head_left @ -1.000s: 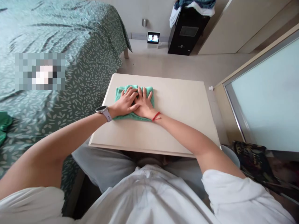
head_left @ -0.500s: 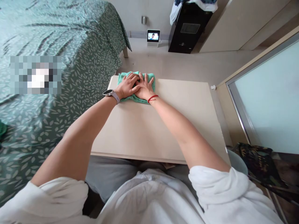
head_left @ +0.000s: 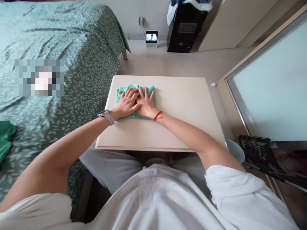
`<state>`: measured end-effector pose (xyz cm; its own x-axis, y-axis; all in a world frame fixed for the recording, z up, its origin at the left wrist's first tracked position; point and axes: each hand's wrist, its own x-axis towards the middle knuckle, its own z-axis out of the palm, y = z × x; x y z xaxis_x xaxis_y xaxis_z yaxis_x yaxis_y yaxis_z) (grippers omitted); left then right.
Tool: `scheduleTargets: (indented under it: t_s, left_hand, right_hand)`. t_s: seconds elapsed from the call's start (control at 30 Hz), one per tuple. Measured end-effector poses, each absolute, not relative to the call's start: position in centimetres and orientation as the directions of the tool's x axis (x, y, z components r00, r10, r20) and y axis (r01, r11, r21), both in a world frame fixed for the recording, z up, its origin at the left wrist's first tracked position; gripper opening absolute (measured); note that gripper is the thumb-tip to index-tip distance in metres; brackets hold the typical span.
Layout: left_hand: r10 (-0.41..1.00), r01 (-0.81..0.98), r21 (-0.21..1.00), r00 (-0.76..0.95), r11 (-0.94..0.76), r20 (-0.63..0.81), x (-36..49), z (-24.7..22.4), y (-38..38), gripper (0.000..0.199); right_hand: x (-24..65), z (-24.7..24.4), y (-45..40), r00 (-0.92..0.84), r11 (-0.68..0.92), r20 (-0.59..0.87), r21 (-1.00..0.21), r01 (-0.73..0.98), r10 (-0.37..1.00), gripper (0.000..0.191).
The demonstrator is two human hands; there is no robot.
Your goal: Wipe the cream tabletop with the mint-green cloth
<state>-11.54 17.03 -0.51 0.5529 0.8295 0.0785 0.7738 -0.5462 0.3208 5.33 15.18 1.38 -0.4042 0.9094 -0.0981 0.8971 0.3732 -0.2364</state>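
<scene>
A green folded cloth (head_left: 151,90) lies flat on the left part of a pale table top (head_left: 182,105). My left hand (head_left: 126,103), with a watch (head_left: 105,115) at its wrist, presses on the cloth with fingers spread. Beside it, my right hand (head_left: 146,103) lies flat on the same cloth, fingers also spread. The thumb of my left hand overlaps the back of my right hand. A red string bracelet (head_left: 157,115) circles my right wrist. Much of the cloth's middle is hidden beneath both hands.
A bed with a green leaf-patterned sheet (head_left: 83,64) stands at the left, with a green fabric piece (head_left: 6,137) on it. Behind the table are a small screen device (head_left: 151,39) and a black cabinet (head_left: 185,32). A frosted panel (head_left: 271,83) rises at the right.
Both hands and the cloth have moved across the table top toward my body, away from its far edge. My elbows are bent farther outward. The camera view has shifted slightly.
</scene>
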Motion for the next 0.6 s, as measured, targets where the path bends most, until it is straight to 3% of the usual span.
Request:
scheduleTargets:
  t_s: [0.33,0.47,0.6]
  left_hand:
    - [0.859,0.805,0.31,0.503,-0.505,0.096,-13.4,-1.1,-0.1,0.075]
    - [0.857,0.795,0.339,0.511,-0.503,0.073,-13.8,-0.9,0.9,0.074]
    - [0.855,0.789,0.349,0.513,-0.505,0.077,-14.4,-0.5,7.4,0.077]
  right_hand:
    - [4.9,1.3,1.2,-0.578,0.545,-0.081,-0.25,0.8,0.812,0.078]
    - [4.4,1.3,2.1,-0.589,0.551,-0.104,-0.257,0.794,0.801,0.08]
    - [3.3,1.5,7.7,-0.557,0.515,-0.122,-0.258,0.817,0.822,0.079]
